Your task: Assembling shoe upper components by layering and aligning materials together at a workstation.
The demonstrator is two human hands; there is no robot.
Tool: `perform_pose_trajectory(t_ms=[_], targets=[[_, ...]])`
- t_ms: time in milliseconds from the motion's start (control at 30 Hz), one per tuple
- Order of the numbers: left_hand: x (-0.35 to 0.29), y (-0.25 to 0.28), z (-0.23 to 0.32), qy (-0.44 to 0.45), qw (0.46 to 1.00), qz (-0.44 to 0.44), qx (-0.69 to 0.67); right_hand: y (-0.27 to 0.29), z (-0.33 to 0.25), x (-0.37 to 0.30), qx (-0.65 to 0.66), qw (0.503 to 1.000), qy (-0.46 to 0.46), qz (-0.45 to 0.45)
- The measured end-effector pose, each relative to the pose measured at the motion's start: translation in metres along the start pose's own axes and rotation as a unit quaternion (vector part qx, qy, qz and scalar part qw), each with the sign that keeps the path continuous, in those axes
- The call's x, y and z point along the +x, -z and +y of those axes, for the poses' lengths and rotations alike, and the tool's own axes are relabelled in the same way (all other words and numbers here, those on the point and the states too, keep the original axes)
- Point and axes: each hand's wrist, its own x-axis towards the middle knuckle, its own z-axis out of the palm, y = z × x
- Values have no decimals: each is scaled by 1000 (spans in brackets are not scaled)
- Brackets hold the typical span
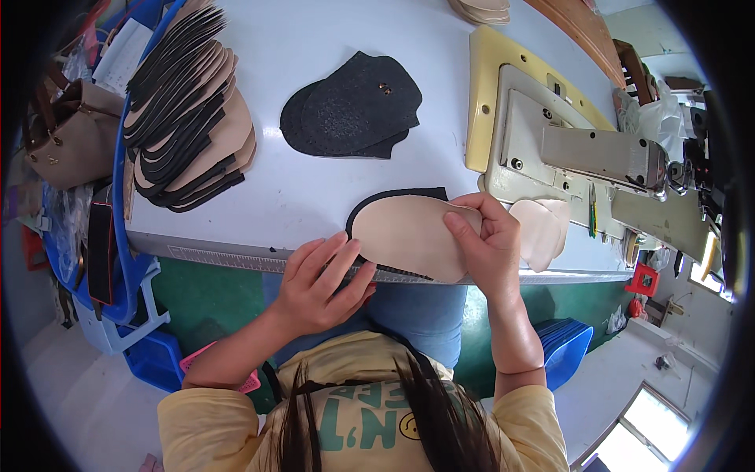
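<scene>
**Both hands on a tan shoe piece at the table edge**

We see a tan, tongue-shaped leather piece (pixel 409 234) lying at the near edge of the white worktable (pixel 314 197), just below the middle of the view. A black edge shows along its upper left rim, toward 10 o'clock of the piece.

Our left hand (pixel 322 283) rests at 8 o'clock of the piece, fingers stretched out fairly flat, the tips touching its lower left edge where it meets the table rim. Our right hand (pixel 487 244) sits at 3 o'clock of the piece, thumb and fingers pinched on its right end, so this hand is closed on the piece.

Just beside the right hand, at its 3 o'clock, lie two pale cut pieces (pixel 541 230), overlapping. At 12 o'clock from the tan piece, well apart, a small pile of black cut pieces (pixel 354 106) lies on the table. At 10 o'clock, a fanned stack of tan-and-black pieces (pixel 189 110) sits at the table's left edge. At 2 o'clock stands the sewing machine (pixel 574 149) on its cream base plate. A brown bag (pixel 71 134) shows at the far left, off the table.
</scene>
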Motion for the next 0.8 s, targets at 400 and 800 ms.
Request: perform_pose_trajectory(t_ms=[400, 800], targets=[[21, 10, 2, 26, 998, -41, -31, -2, 0, -2, -424, 851, 265, 162], [106, 8, -38, 82, 995, -39, -34, 11, -11, 13, -352, 895, 270, -47]])
